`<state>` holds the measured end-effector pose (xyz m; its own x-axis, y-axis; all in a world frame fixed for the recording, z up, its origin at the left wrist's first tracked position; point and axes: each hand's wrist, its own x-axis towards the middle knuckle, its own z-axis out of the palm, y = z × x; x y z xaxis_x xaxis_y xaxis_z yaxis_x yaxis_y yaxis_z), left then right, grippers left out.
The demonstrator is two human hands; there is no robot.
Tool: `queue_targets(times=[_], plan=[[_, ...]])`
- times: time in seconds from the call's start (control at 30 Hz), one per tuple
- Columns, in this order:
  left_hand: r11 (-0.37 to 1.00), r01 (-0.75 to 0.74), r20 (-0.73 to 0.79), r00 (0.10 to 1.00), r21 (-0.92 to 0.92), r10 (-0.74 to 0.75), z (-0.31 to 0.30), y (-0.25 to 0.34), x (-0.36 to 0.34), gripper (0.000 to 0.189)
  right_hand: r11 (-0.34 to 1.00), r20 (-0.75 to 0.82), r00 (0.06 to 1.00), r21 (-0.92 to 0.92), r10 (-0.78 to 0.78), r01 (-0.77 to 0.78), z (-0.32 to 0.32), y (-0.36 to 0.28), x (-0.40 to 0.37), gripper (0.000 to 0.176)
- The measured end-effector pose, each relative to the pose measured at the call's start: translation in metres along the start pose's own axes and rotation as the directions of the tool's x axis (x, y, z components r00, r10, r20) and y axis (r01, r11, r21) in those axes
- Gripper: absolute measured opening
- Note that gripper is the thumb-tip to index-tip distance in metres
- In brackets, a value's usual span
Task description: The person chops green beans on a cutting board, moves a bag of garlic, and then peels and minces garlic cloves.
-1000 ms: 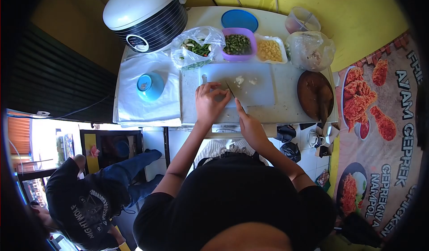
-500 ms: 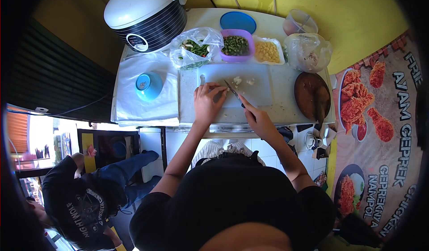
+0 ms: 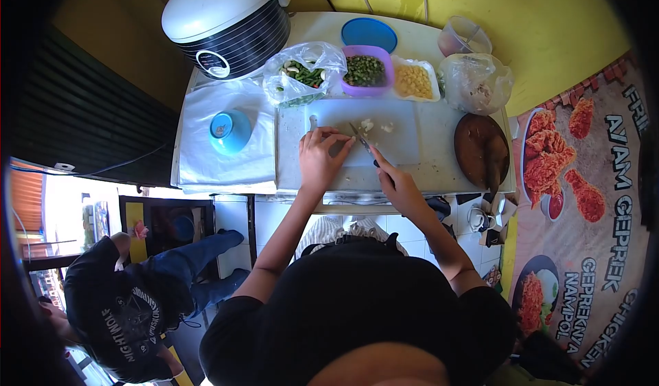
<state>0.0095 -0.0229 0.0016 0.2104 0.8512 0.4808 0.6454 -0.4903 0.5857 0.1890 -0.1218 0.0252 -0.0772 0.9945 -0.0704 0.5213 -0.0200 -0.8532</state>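
My right hand [image 3: 398,185] grips a knife [image 3: 362,139] whose blade points up and left over the pale cutting board [image 3: 401,145]. My left hand [image 3: 321,156] rests on the board's near left part, fingers curled over something small that I cannot make out. Small white chopped pieces [image 3: 368,124] lie on the board just beyond the blade tip.
Behind the board stand a bag of green vegetables [image 3: 302,73], a purple tub of chopped greens [image 3: 365,70], a tray of yellow bits [image 3: 414,80], a blue lid [image 3: 368,33] and a filled bag [image 3: 475,80]. A rice cooker [image 3: 223,18], blue bowl [image 3: 229,130] and brown dish [image 3: 482,149] flank it. A person sits lower left.
My right hand drew back to the right and lifted the knife, so the blade now lies beside my left fingers instead of under them. My left hand barely moved.
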Motion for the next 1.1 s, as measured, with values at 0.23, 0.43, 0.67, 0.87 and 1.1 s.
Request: queue_targets(times=[0.23, 0.43, 0.67, 0.87, 1.1], plan=[[1.000, -0.005, -0.010, 1.000, 0.010, 0.006, 0.000, 0.002, 0.001, 0.013, 0.995, -0.046, 0.999, 0.094, 0.021, -0.016, 0.007, 0.011, -0.003, 0.054], [0.999, 0.020, 0.017, 1.000, 0.030, -0.021, -0.002, 0.006, 0.004, 0.014, 0.998, -0.030, 0.999, 0.057, 0.016, -0.015, -0.007, -0.004, 0.000, 0.052], [0.999, 0.006, -0.010, 1.000, 0.033, -0.006, 0.001, 0.003, 0.002, 0.013, 1.000, -0.019, 1.000, -0.011, 0.000, 0.000, -0.011, -0.001, 0.001, 0.052], [1.000, 0.010, -0.008, 1.000, 0.029, -0.009, 0.001, 0.003, 0.002, 0.013, 0.999, -0.005, 1.000, -0.032, -0.009, 0.009, -0.015, -0.003, 0.000, 0.051], [0.999, 0.025, 0.019, 0.999, 0.043, -0.026, -0.001, 0.004, 0.003, 0.014, 1.000, 0.003, 1.000, -0.028, 0.004, -0.004, -0.015, -0.002, 0.001, 0.052]])
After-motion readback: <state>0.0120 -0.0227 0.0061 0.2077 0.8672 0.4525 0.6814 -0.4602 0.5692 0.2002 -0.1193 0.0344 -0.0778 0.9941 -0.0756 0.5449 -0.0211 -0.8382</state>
